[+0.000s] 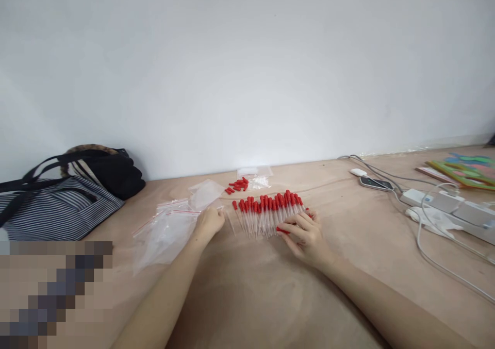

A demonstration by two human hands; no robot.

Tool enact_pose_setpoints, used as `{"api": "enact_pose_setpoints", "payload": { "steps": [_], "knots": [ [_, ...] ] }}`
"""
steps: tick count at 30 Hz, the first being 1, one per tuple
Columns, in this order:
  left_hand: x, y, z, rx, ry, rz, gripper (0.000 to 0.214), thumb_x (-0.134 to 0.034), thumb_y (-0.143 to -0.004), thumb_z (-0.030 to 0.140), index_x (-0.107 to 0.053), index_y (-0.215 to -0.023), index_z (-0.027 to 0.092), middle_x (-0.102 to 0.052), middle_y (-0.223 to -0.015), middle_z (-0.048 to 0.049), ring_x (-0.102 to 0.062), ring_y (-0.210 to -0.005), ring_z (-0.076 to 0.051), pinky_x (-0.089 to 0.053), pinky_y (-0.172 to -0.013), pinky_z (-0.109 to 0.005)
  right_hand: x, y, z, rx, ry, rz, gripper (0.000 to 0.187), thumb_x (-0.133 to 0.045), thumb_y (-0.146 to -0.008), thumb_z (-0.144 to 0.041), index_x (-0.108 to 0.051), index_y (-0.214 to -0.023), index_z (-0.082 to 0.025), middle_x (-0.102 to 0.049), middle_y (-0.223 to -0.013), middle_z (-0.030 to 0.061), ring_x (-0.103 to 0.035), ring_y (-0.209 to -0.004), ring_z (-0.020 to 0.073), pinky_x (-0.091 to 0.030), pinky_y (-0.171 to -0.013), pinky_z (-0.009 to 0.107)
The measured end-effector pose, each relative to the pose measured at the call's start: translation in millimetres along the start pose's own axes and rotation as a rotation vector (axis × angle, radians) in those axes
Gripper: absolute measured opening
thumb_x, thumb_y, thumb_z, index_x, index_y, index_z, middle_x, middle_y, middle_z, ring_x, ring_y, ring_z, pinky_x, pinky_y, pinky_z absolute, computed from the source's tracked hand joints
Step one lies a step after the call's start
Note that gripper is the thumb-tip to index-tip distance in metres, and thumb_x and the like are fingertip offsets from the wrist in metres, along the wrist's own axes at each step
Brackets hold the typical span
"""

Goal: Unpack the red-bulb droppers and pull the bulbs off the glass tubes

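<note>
– On the table [247, 297], where are those droppers [266, 215]?
– Between the hands, row's end just left of the right hand [307, 238], which is nearer. Tubes run far to near, tips closest to us. Those fingers pinch a red cap [282, 230].
– Left hand [211, 222]?
– Curled, can't tell if it's holding anything. Droppers look clear, skinny, red-topped, kinda bunched.

No legible text, brands, numbers or signs.

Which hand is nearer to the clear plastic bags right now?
Left. The left hand is at the right-hand edge of the plastic bags; the right hand is farther off, at the right end of the red-topped tubes.
</note>
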State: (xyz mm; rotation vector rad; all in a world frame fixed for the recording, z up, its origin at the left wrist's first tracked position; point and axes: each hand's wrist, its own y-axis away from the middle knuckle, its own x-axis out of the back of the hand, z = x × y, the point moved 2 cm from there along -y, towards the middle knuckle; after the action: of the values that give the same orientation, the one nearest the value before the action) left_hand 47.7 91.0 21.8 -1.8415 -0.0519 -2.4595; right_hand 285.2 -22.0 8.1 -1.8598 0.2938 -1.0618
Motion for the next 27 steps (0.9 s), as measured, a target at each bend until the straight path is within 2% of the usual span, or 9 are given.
{"api": "enact_pose_setpoints", "payload": {
  "steps": [4,9,14,18,21,24,27],
  "knots": [
    [-1.7,3.2,-3.2,-0.001,-0.037,-0.038,0.027,-0.046,-0.077,0.032,-0.062,-0.061,0.018,-0.067,-0.073,-0.0115,-0.062,-0.081,-0.026,-0.043,-0.068,-0.029,-1.1,-0.2,-2.9,0.011,-0.002,0.002,0.01,-0.053,-0.078,-0.021,-0.061,-0.082,-0.022,-0.061,-0.073,0.0006,-0.053,-0.066,0.012,-0.027,-0.077,0.035],
    [-2.3,6.5,5.2,-0.017,-0.033,-0.064,0.034,-0.045,-0.076,0.035,-0.057,-0.05,0.018,-0.064,-0.059,-0.0086,-0.062,-0.068,-0.023,-0.041,-0.06,-0.027,-1.8,1.1,-3.5,0.009,0.008,-0.018,0.01,-0.053,-0.078,-0.021,-0.062,-0.083,-0.023,-0.06,-0.075,0.0002,-0.053,-0.068,0.0117,-0.027,-0.077,0.035],
    [-3.9,7.4,13.2,-0.03,-0.014,-0.063,0.03,-0.051,-0.073,0.034,-0.055,-0.049,0.018,-0.06,-0.05,-0.005,-0.06,-0.06,-0.021,-0.038,-0.055,-0.025,-5.0,2.6,-6.0,-0.008,0.022,-0.028,0.011,-0.054,-0.078,-0.023,-0.064,-0.082,-0.025,-0.059,-0.074,0.0002,-0.05,-0.066,0.0113,-0.027,-0.075,0.033],
    [-6.0,6.1,10.5,-0.053,0.027,-0.042,0.032,-0.048,-0.075,0.034,-0.054,-0.048,0.018,-0.057,-0.046,-0.0029,-0.058,-0.056,-0.018,-0.037,-0.053,-0.023,-11.7,4.9,-6.0,-0.059,0.008,-0.079,0.01,-0.055,-0.078,-0.027,-0.064,-0.081,-0.025,-0.058,-0.071,-0.0001,-0.048,-0.065,0.0122,-0.026,-0.074,0.034],
    [-5.1,8.5,4.7,-0.074,0.069,-0.015,0.033,-0.044,-0.078,0.03,-0.055,-0.05,0.017,-0.058,-0.048,-0.0034,-0.057,-0.055,-0.017,-0.038,-0.054,-0.023,-17.6,6.9,-4.6,-0.134,-0.05,-0.121,0.013,-0.06,-0.075,-0.035,-0.061,-0.078,-0.022,-0.06,-0.069,-0.0008,-0.05,-0.067,0.0134,-0.026,-0.073,0.033],
    [-0.7,22.9,0.9,-0.129,0.12,0.057,0.024,-0.042,-0.08,0.027,-0.06,-0.067,0.017,-0.063,-0.066,-0.0048,-0.058,-0.066,-0.017,-0.04,-0.062,-0.024,-22.0,7.6,-6.1,-0.224,-0.103,-0.125,0.024,-0.062,-0.071,-0.043,-0.054,-0.071,-0.02,-0.06,-0.067,-0.0024,-0.049,-0.063,0.0125,-0.027,-0.07,0.031],
    [1.2,51.6,5.3,-0.337,0.248,0.067,0.021,-0.041,-0.082,0.029,-0.059,-0.082,0.018,-0.063,-0.08,-0.0035,-0.057,-0.076,-0.014,-0.041,-0.07,-0.022,-25.0,6.6,-12.2,-0.279,-0.131,-0.101,0.031,-0.061,-0.07,-0.045,-0.046,-0.065,-0.019,-0.056,-0.063,-0.0038,-0.048,-0.059,0.0115,-0.027,-0.067,0.03]
  ]
}}
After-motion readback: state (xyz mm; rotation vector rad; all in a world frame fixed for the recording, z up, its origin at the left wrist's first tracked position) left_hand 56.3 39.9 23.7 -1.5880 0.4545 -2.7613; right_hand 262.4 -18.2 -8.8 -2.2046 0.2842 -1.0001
